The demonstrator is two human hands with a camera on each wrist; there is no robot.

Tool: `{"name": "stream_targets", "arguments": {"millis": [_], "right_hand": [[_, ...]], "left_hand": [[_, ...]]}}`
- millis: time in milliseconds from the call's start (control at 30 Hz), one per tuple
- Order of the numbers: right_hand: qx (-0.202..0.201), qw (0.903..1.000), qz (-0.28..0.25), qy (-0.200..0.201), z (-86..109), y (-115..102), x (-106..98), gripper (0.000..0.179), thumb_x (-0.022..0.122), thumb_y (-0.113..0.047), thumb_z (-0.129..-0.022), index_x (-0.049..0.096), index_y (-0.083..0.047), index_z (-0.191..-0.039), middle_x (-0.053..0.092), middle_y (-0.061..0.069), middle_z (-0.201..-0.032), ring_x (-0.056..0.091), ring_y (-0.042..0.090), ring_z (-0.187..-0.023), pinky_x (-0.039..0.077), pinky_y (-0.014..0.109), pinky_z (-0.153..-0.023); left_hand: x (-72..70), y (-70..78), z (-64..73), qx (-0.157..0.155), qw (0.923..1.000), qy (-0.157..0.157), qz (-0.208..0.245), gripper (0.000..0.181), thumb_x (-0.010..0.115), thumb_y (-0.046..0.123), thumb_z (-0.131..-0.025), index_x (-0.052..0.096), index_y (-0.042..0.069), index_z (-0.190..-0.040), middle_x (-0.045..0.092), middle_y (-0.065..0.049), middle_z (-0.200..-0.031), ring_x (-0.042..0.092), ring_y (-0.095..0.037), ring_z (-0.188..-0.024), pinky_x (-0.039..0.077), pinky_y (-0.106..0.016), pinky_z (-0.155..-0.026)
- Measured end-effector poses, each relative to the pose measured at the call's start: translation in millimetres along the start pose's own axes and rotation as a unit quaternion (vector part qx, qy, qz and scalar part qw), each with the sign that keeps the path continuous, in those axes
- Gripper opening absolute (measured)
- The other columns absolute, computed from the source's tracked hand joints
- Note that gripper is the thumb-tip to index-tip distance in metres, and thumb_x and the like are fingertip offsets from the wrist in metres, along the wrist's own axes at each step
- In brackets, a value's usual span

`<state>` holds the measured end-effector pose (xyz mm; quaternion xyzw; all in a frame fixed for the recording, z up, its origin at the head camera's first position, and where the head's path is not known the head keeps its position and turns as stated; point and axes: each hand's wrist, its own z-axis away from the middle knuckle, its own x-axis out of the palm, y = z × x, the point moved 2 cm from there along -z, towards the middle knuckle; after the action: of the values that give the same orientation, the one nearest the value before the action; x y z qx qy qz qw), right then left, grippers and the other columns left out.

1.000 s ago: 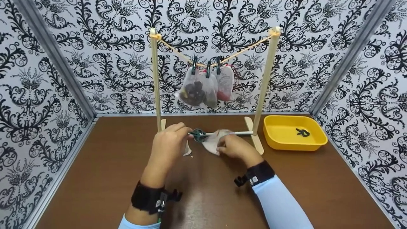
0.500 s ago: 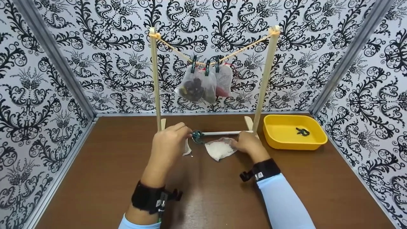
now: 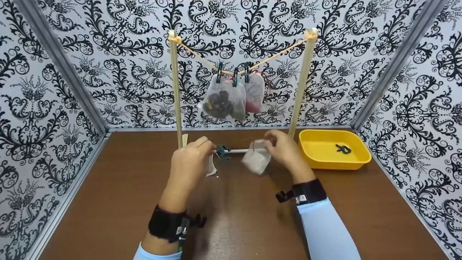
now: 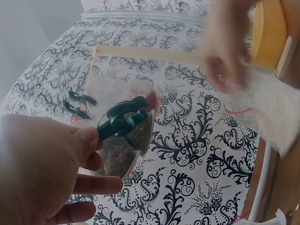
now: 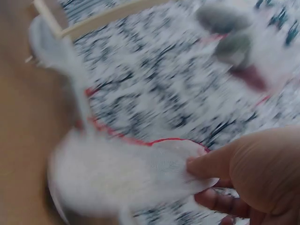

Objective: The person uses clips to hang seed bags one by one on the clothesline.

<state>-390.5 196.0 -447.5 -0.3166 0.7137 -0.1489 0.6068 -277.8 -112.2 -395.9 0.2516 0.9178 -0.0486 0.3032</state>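
Pinching clip (image 4: 123, 123) in left fingers (image 4: 86, 139), white bag (image 3: 257, 160) in right fingers (image 5: 213, 164), hanging bags (image 3: 237, 103) beyond

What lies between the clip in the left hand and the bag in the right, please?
In the head view, a stretch of white rod shows between the clip and the bag, with tabletop around it.

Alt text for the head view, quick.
A right hand holds a white mesh bag; the left hand pinches a dark green plastic clamp. Behind, three white mesh bags hang from an orange cord; a yellow plastic tray sits at right.
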Motion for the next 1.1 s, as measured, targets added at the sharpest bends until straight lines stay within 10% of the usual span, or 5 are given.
{"name": "stream_targets", "arguments": {"millis": [267, 733, 1100], "right_hand": [[-0.117, 0.9815, 0.077, 0.130, 23.6, -44, -46, 0.038, 0.086, -0.017, -0.101, 0.076, -0.005, -0.136, 0.084, 0.018, -0.109, 0.078, 0.040, -0.097, 0.066, 0.058, -0.090], [-0.118, 0.9786, 0.045, 0.162, 35.9, -53, -79, 0.017, 0.088, -0.016, -0.100, 0.083, -0.004, -0.110, 0.083, 0.016, -0.109, 0.077, 0.037, -0.095, 0.066, 0.056, -0.088], [-0.010, 0.9942, 0.072, 0.079, -16.3, -82, -145, 0.027, 0.068, -0.019, -0.113, 0.076, -0.005, -0.134, 0.079, 0.019, -0.130, 0.076, 0.038, -0.110, 0.068, 0.052, -0.096]], "left_hand": [[-1.4, 1.2, -1.9, 0.008, 0.9998, 0.001, 0.016, 0.011, 0.081, 0.022, -0.101, 0.078, 0.017, -0.092, 0.076, 0.006, -0.088, 0.079, -0.025, -0.075, 0.060, -0.043, -0.054], [-3.5, 1.5, -0.6, 0.000, 0.9999, 0.017, 0.000, 0.009, 0.087, 0.020, -0.096, 0.079, 0.017, -0.094, 0.077, 0.005, -0.089, 0.078, -0.025, -0.071, 0.060, -0.042, -0.052], [-10.8, 8.3, -23.8, 0.011, 0.9977, 0.066, -0.002, 0.007, 0.083, 0.013, -0.098, 0.078, 0.016, -0.093, 0.077, 0.005, -0.086, 0.068, -0.022, -0.057, 0.052, -0.036, -0.045]]}}
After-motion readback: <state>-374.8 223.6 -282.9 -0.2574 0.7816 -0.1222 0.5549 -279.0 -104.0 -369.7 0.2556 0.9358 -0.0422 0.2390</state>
